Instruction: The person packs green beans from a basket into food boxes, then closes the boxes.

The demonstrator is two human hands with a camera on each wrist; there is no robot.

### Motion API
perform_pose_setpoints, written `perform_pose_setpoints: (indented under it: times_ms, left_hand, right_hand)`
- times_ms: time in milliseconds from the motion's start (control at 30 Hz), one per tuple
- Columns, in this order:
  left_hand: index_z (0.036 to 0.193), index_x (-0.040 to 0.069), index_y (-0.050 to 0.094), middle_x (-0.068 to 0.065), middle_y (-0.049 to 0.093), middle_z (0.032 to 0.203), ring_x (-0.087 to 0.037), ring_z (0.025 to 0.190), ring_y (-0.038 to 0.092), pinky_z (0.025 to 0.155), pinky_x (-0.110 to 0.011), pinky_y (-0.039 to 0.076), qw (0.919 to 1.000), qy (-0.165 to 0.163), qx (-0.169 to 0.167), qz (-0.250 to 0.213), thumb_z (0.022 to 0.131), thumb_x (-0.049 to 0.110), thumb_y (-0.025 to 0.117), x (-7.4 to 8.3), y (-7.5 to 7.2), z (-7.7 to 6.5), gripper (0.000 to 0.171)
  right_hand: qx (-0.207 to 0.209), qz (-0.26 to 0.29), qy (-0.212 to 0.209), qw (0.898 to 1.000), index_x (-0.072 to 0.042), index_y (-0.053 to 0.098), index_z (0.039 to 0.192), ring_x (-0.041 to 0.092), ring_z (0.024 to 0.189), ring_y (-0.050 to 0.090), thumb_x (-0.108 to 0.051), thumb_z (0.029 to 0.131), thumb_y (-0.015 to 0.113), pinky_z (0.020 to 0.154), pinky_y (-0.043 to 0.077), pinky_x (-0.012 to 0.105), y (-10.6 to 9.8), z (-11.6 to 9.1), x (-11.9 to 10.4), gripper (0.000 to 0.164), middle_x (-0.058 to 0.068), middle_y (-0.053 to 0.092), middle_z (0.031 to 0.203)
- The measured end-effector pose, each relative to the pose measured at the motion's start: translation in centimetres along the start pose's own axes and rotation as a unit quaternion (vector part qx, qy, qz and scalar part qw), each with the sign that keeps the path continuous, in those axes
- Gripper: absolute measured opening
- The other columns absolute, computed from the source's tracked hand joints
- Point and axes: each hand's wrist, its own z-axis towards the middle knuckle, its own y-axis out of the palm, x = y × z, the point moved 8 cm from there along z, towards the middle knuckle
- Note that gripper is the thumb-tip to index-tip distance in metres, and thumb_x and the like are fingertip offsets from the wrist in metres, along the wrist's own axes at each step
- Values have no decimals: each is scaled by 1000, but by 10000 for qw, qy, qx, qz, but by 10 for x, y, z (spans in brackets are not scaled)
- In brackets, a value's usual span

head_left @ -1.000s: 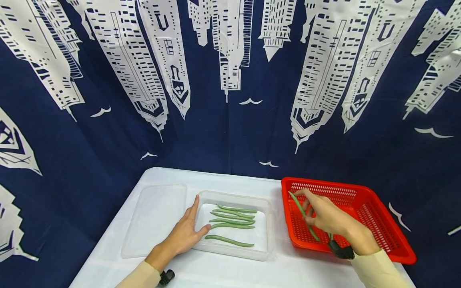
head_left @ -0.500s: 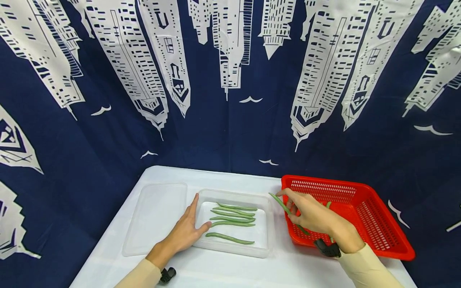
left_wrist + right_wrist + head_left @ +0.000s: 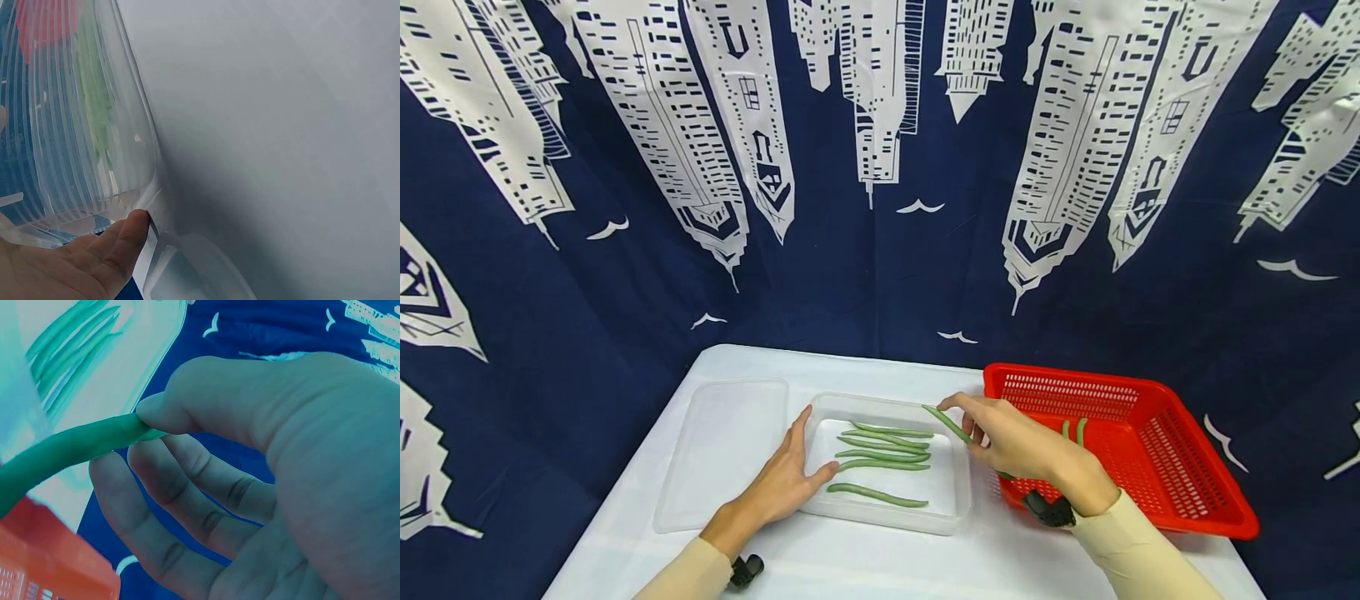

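My right hand [image 3: 1022, 443] pinches a green bean [image 3: 949, 424] between thumb and fingertips, over the gap between the red basket and the clear plastic container. The right wrist view shows the thumb pressing this bean [image 3: 75, 445] against the fingers. My left hand [image 3: 781, 485] rests at the left side of the container [image 3: 917, 524], fingers extended along its wall and thumb near the rim. In the left wrist view a fingertip touches the ribbed container's edge [image 3: 144, 150]. Several green beans [image 3: 880, 496] lie side by side in the container.
A red perforated basket [image 3: 1195, 417] stands at the right with a few green beans [image 3: 1081, 432] in it. A clear flat lid [image 3: 722, 458] lies left of the container on the white table [image 3: 880, 571]. Behind hangs a dark blue cloth [image 3: 835, 283] with white buildings.
My right hand has moved left with the green bean, from over the red basket to the container's right edge. My left hand has stayed at the container.
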Motion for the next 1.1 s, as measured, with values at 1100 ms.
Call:
perform_pose_setpoints:
  times_ms: [1100]
  left_hand:
    - [190,15,1,-31,31,189,-54,173,39,137,-74,39,9999,-7,-104,125,111,46,78,-1,1,-5,115]
  right_hand:
    - [-797,1008,-346,9911,-12,82,128,1,89,70,2,103,78,89,66,29,65,67,-16,29,-7,79,96]
